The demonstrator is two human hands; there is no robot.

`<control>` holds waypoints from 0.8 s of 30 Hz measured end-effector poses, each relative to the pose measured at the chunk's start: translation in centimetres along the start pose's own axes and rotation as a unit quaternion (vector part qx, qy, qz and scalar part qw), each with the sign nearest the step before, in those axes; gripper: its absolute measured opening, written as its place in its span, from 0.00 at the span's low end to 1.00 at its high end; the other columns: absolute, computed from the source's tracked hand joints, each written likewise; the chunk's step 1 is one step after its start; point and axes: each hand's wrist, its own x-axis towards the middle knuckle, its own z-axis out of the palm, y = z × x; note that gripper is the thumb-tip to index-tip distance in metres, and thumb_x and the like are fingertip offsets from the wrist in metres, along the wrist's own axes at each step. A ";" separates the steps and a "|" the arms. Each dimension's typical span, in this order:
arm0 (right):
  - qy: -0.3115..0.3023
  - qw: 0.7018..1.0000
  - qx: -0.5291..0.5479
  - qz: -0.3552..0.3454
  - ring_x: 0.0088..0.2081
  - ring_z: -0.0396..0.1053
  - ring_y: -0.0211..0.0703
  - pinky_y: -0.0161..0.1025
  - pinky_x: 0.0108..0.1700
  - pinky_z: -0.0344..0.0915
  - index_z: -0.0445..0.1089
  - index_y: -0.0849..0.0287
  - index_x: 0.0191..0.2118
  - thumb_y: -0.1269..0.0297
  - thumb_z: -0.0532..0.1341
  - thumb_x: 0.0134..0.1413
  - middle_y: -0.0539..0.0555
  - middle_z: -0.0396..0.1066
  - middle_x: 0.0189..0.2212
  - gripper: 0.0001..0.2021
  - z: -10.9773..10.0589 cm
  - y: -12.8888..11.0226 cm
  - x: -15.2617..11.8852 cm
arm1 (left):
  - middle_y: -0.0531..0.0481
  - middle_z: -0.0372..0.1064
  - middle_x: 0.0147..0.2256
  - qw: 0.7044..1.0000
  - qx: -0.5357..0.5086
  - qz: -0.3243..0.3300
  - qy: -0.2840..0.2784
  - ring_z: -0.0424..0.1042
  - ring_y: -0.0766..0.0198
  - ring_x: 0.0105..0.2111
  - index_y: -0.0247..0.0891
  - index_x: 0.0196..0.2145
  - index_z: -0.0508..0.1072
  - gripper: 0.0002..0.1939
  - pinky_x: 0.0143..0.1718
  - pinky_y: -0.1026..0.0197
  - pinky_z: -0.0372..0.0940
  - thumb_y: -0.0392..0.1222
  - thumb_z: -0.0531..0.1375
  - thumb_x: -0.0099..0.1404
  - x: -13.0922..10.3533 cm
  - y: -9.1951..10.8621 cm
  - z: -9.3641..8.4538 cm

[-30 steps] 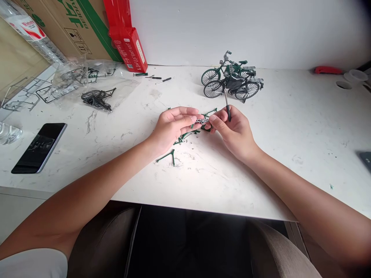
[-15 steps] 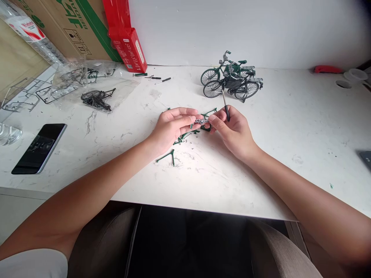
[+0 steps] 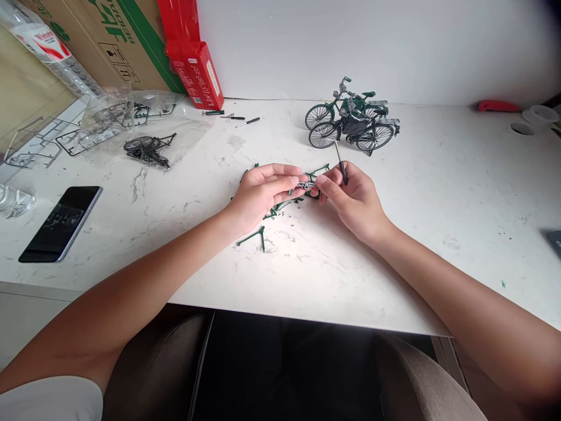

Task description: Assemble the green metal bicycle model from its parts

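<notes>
Between my two hands is a small silver model bicycle handlebar (image 3: 305,185) with a green tip at its left end. My left hand (image 3: 258,196) pinches its left side with thumb and fingers. At the other end, the thumb and fingertips of my right hand (image 3: 357,202) grip it. A small screwdriver (image 3: 342,166) with a black handle is also tucked in my right fingers, its metal shaft pointing up and away. Green model frame parts and tiny screws lie under and around the hands, partly hidden; a forked green piece (image 3: 262,233) lies nearer me.
Two model bicycles (image 3: 350,126), one green and one black, stand at the back. To the left are a phone (image 3: 61,225), a plastic bag (image 3: 188,137) with black parts, a bottle (image 3: 52,49) and a red box (image 3: 199,76). Another small screwdriver (image 3: 248,123) lies farther back.
Both hands keep their hold on the handlebar, with only a slight shift of the fingers. The whole view has moved a few pixels.
</notes>
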 end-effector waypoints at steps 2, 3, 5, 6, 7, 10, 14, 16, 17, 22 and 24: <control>-0.001 1.000 0.002 0.002 0.38 0.73 0.44 0.42 0.35 0.72 0.59 0.51 0.32 0.38 0.76 0.57 0.48 0.62 0.31 0.29 0.0 0.0 0.0 | 0.42 0.84 0.44 1.000 0.000 0.000 -0.001 0.83 0.54 0.53 0.35 0.41 0.83 0.07 0.66 0.46 0.72 0.35 0.73 0.65 0.0 0.0 0.0; -0.001 1.000 0.002 0.002 0.38 0.73 0.44 0.42 0.35 0.72 0.59 0.51 0.32 0.38 0.76 0.56 0.48 0.62 0.31 0.29 0.0 0.0 0.0 | 0.42 0.84 0.44 1.000 0.000 -0.001 0.000 0.83 0.54 0.53 0.35 0.41 0.83 0.07 0.66 0.46 0.72 0.35 0.73 0.65 0.0 0.0 0.0; 0.000 1.000 0.000 0.001 0.38 0.73 0.44 0.43 0.35 0.72 0.59 0.51 0.32 0.38 0.76 0.56 0.48 0.62 0.31 0.30 0.0 0.0 0.0 | 0.42 0.84 0.44 1.000 -0.002 -0.002 0.001 0.83 0.54 0.53 0.35 0.41 0.83 0.07 0.65 0.46 0.72 0.34 0.73 0.65 0.0 0.0 0.0; 0.000 1.000 -0.001 0.001 0.38 0.73 0.44 0.43 0.35 0.72 0.59 0.51 0.32 0.37 0.76 0.56 0.48 0.62 0.31 0.30 0.0 0.0 0.0 | 0.42 0.84 0.44 1.000 -0.003 -0.002 0.002 0.83 0.54 0.53 0.35 0.41 0.83 0.07 0.65 0.46 0.73 0.34 0.73 0.65 0.0 0.0 0.0; 0.000 1.000 -0.001 0.001 0.38 0.73 0.44 0.42 0.35 0.72 0.59 0.51 0.32 0.37 0.76 0.56 0.48 0.62 0.31 0.30 0.0 0.1 0.0 | 0.42 0.84 0.43 1.000 -0.006 -0.002 0.001 0.83 0.54 0.52 0.35 0.41 0.83 0.07 0.65 0.46 0.73 0.34 0.73 0.65 0.0 0.0 0.0; 0.001 1.000 -0.003 0.001 0.37 0.72 0.43 0.42 0.36 0.71 0.59 0.52 0.32 0.37 0.76 0.56 0.48 0.61 0.30 0.30 0.0 0.0 0.0 | 0.42 0.84 0.43 1.000 -0.011 0.001 -0.004 0.83 0.54 0.52 0.34 0.41 0.83 0.08 0.65 0.46 0.73 0.35 0.74 0.64 0.1 -0.1 -0.1; 0.001 1.000 -0.010 0.008 0.37 0.72 0.43 0.42 0.36 0.71 0.59 0.52 0.32 0.36 0.75 0.56 0.48 0.62 0.31 0.30 0.0 -0.2 -0.1 | 0.42 0.84 0.44 1.000 -0.006 0.000 -0.003 0.83 0.53 0.53 0.34 0.41 0.83 0.09 0.65 0.46 0.73 0.36 0.74 0.64 0.1 -0.1 -0.1; 0.000 1.000 -0.009 0.011 0.37 0.72 0.44 0.42 0.37 0.71 0.58 0.52 0.32 0.36 0.75 0.55 0.48 0.62 0.31 0.31 0.0 -0.3 -0.1 | 0.42 0.84 0.43 1.000 -0.003 -0.002 0.000 0.82 0.53 0.54 0.35 0.41 0.83 0.09 0.65 0.45 0.73 0.36 0.74 0.63 0.1 -0.1 0.0; -0.001 1.000 -0.007 0.013 0.38 0.72 0.44 0.42 0.37 0.71 0.58 0.52 0.32 0.36 0.75 0.55 0.49 0.62 0.31 0.31 0.0 -0.3 -0.1 | 0.43 0.84 0.43 1.000 -0.001 -0.003 0.001 0.82 0.53 0.54 0.35 0.41 0.83 0.09 0.65 0.45 0.73 0.36 0.74 0.63 0.1 -0.1 0.0; -0.005 1.000 0.001 0.016 0.38 0.73 0.44 0.42 0.35 0.69 0.58 0.52 0.32 0.38 0.77 0.54 0.48 0.61 0.31 0.31 0.0 -0.3 0.0 | 0.43 0.84 0.43 1.000 0.006 -0.001 -0.002 0.83 0.53 0.53 0.36 0.41 0.83 0.11 0.65 0.44 0.73 0.38 0.76 0.62 0.4 -0.2 -0.2; -0.006 1.000 0.002 0.018 0.38 0.73 0.44 0.42 0.35 0.69 0.58 0.51 0.32 0.38 0.77 0.54 0.48 0.61 0.31 0.31 0.0 -0.3 0.0 | 0.43 0.84 0.43 1.000 0.015 0.003 -0.004 0.83 0.54 0.52 0.36 0.41 0.82 0.13 0.65 0.44 0.74 0.38 0.77 0.60 0.5 -0.4 -0.4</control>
